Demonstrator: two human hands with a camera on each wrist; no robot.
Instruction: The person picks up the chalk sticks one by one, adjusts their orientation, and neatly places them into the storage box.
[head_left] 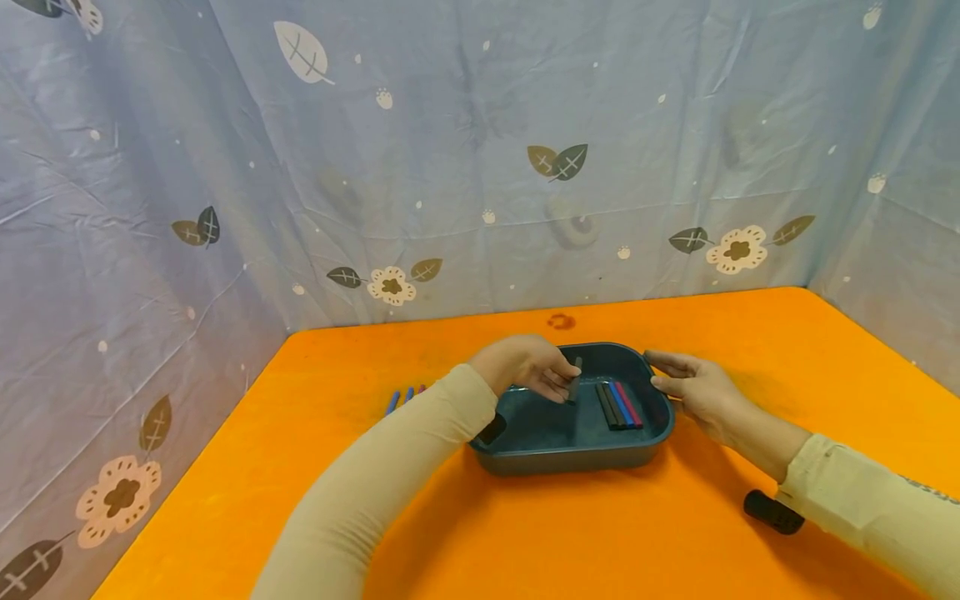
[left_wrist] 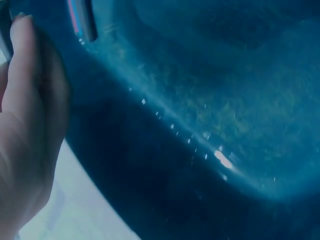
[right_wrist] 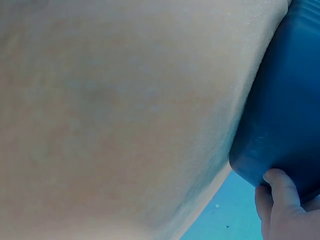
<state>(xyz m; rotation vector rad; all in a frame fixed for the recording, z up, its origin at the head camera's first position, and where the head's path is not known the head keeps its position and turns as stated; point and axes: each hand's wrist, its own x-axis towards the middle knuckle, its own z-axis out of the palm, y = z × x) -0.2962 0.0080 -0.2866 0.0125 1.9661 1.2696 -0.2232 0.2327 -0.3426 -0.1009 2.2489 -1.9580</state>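
A dark teal tray (head_left: 570, 461) stands on the orange table. Over its middle, my left hand (head_left: 528, 367) pinches a dark stick-like piece (head_left: 575, 383) between thumb and fingers; the left wrist view shows this hand (left_wrist: 30, 120) at its left edge. Inside the tray, to the right, several black, blue and pink sticks (head_left: 619, 406) lie side by side. My right hand (head_left: 701, 396) touches the tray's right end with its fingers; in the right wrist view the hand (right_wrist: 287, 210) rests against the tray's blue-looking wall (right_wrist: 285, 115).
Left of the tray, partly behind my left sleeve, lie blue sticks (head_left: 392, 403) and a reddish one. A black cylindrical object (head_left: 773, 512) is beside my right sleeve. A patterned curtain (head_left: 480, 167) hangs behind the table (head_left: 315, 467).
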